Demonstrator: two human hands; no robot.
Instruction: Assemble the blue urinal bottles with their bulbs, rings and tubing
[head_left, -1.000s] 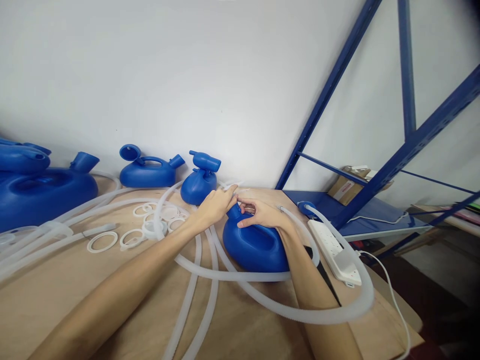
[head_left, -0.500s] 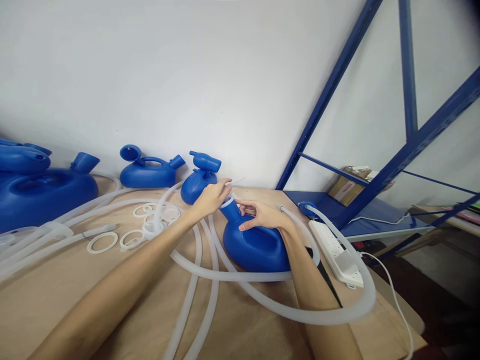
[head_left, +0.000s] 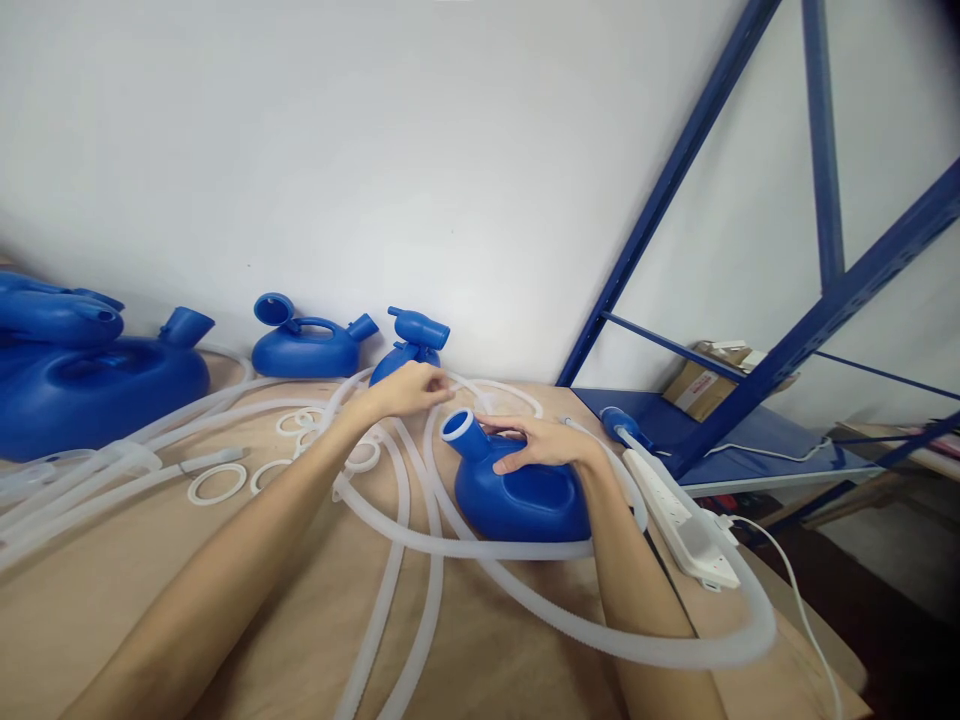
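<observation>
My right hand (head_left: 544, 442) grips a blue plastic urinal bottle (head_left: 517, 510), with its thumb on the near side and its fingers behind the neck. The bottle stands upright, its slanted neck pointing up and left. A white ring (head_left: 459, 423) lines the mouth of that neck. My left hand (head_left: 415, 388) is raised to the left of the mouth and apart from it. Its fingers are curled together, and I cannot make out what is in them. A translucent hose (head_left: 465, 549) passes in front of the bottle.
Several blue bottles (head_left: 307, 352) stand along the wall. White rings (head_left: 217, 484) and hoses (head_left: 396, 575) lie on the brown table (head_left: 300, 610). At right are a white power strip (head_left: 679, 520), a blue fitting (head_left: 626, 427) on a hose and a blue metal shelf (head_left: 780, 450) holding a carton (head_left: 701, 385).
My left hand has moved left, off the bottle's mouth, which now shows fully. My right hand has stayed on the bottle. The whole view has shifted slightly.
</observation>
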